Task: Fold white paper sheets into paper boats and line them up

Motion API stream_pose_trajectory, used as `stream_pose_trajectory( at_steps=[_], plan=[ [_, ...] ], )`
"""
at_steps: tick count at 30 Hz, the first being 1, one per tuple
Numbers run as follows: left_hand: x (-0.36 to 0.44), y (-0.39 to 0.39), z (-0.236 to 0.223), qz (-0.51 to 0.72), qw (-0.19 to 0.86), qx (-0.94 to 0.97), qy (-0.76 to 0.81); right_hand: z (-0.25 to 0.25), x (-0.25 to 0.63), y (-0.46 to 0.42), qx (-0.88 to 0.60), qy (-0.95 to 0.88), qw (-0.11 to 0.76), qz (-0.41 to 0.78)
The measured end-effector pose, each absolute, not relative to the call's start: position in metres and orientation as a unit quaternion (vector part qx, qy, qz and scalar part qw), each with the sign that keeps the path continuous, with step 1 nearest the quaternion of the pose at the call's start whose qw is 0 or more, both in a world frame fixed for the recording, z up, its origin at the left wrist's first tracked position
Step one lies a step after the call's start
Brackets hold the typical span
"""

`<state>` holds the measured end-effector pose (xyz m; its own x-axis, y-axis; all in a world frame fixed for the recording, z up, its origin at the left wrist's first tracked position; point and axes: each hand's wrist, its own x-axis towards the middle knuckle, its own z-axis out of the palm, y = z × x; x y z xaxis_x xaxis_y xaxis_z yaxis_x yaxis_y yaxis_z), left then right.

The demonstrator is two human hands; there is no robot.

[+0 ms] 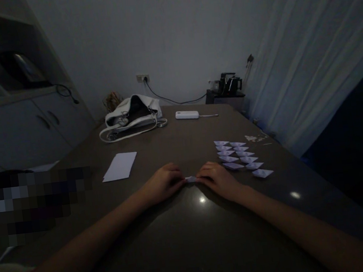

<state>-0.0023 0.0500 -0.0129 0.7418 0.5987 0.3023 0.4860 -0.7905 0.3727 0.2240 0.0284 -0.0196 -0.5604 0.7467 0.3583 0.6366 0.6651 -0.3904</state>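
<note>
Together, left hand and right hand pinch a paper; boats sit at its two o'clock, sheets at ten.

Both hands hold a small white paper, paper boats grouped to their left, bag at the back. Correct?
No, one slip: the head view shows the paper boats to their right. Left hand and right hand do hold the paper; bag at the back.
</note>
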Motion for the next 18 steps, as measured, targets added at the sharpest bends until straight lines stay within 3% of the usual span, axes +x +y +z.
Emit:
stream_pose_trajectory(
  at_steps=[8, 18],
  plan=[
    [0.0011, 0.0512, -0.0104, 0.195, 0.282, 0.84, 0.422, -0.0172, 0.2186, 0.0309, -0.482, -0.79, 0.297, 0.234],
    [0.0069, 0.0501, -0.0066, 0.193, 0.264, 0.835, 0.443, -0.0195, 0.2191, 0.0363, -0.522, -0.773, 0.274, 0.235]
  ],
)
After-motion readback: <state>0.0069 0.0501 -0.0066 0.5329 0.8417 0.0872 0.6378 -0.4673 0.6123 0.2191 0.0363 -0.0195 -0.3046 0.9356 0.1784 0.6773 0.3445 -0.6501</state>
